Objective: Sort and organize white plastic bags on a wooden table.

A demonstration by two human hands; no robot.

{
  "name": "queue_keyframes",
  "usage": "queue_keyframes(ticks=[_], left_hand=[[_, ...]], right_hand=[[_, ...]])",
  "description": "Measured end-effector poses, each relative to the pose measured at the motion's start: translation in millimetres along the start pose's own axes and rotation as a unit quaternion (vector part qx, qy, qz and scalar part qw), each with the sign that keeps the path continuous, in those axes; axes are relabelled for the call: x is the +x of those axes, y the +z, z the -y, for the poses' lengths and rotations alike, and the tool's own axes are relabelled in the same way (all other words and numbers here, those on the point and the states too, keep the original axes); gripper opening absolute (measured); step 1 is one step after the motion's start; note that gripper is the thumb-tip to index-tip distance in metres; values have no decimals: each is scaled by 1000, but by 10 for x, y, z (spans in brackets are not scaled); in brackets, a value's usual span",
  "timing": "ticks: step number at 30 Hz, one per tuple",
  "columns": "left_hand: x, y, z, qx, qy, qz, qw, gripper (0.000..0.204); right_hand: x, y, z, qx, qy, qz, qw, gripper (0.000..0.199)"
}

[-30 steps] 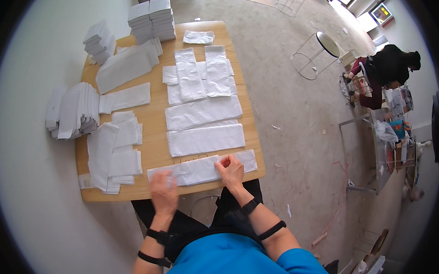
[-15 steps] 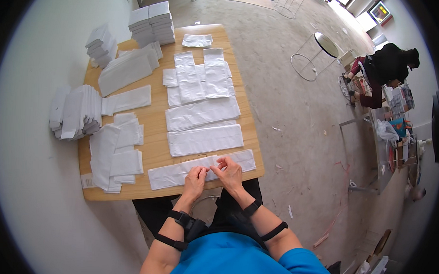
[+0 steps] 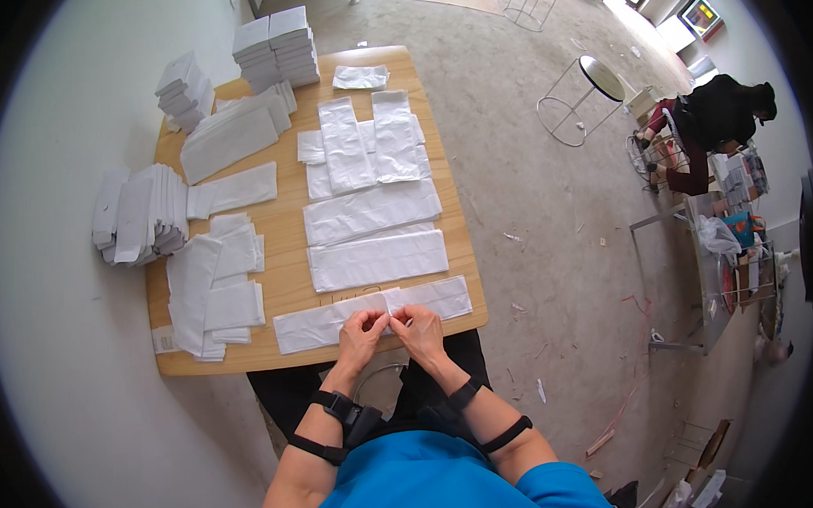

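L hand [image 3: 360,337], R hand [image 3: 420,332], both pinching nr edge of overlapping wht strips [image 3: 318,325], abt mid, ends out L/R

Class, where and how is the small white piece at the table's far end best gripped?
Pinch the small white piece by its right end, probably from the right: it lies flat, with bare table beyond that end.

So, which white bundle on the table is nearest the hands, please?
The long bundle along the near table edge: only it lies under the left hand and right hand.
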State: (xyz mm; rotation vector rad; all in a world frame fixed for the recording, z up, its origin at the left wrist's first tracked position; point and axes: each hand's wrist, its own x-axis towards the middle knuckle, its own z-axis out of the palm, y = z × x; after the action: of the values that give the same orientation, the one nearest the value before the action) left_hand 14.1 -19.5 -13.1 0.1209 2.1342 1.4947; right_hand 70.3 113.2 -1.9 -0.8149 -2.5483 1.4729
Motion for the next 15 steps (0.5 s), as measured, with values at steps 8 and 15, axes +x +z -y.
queue_keyframes(ticks=[8,15], left_hand=[[48,-15,99,28,-17,3,999,21],[87,-21,130,0,-41,6,999,21]], right_hand=[[26,-70,21,69,57,52,995,20],[42,-37,2,-33,49,-18,998,23]])
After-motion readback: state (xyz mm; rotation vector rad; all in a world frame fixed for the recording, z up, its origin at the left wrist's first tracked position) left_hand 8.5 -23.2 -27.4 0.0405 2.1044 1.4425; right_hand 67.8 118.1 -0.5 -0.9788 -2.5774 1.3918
